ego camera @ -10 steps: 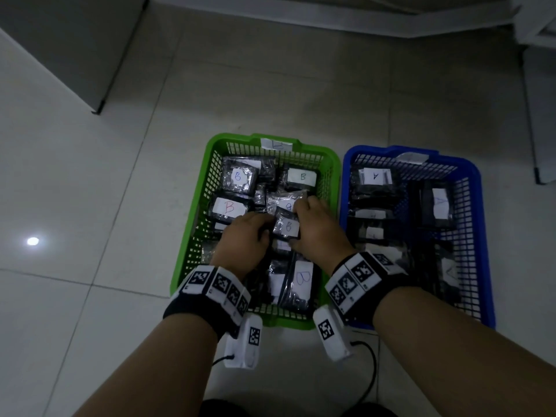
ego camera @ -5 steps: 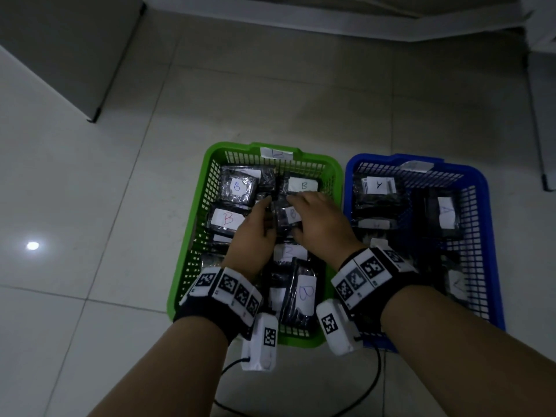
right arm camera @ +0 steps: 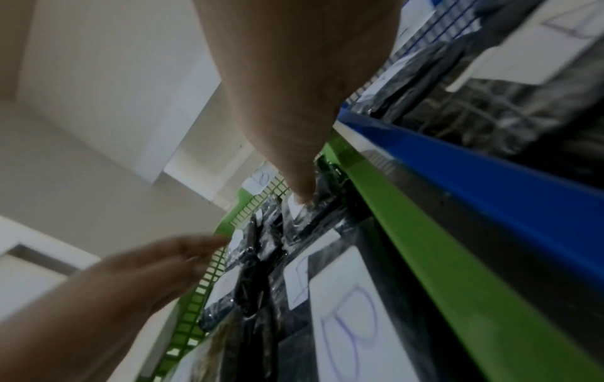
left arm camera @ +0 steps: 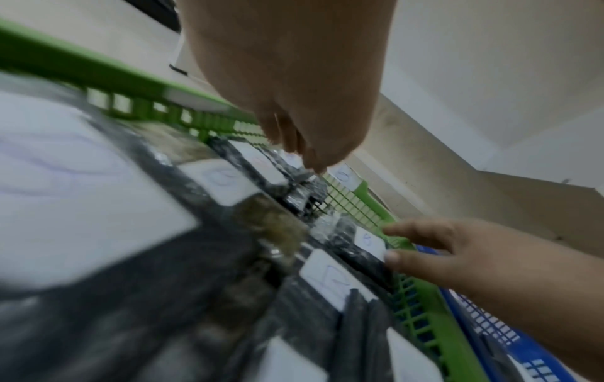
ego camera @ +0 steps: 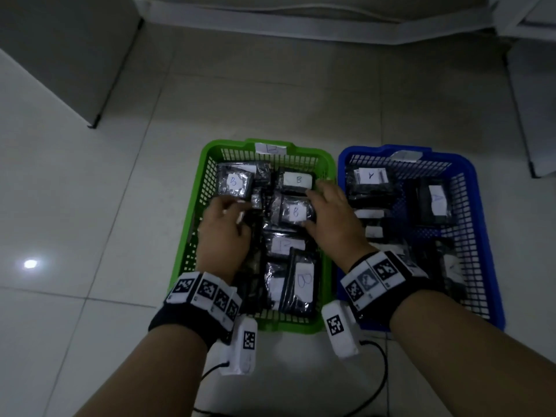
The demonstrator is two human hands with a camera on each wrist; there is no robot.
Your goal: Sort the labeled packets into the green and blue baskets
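— Looking from where we stand, nearest are the two banded wrists, then both hands down inside the green basket (ego camera: 192, 212). What step do you make it?

— Tidying, I'd say. The left hand (ego camera: 222, 227) hovers over the packets on the basket's left side, fingers loosely spread, gripping nothing I can see. The right hand (ego camera: 331, 218) lies along the right-hand edge of the packet marked B (ego camera: 293, 210) in the middle, fingers straight against it, thumb at its near corner, pressing rather than pinching.

— And the packets themselves?

— All I can read in the green basket say B. Beyond the hands, another B packet (ego camera: 298, 179) lies by the back wall. The blue basket (ego camera: 481, 188), touching it on the right, holds ones marked A (ego camera: 370, 175).

— So what next?

— No loose packets on the floor that I can see, so probably little remains: settle that middle packet flat and lift both hands clear.
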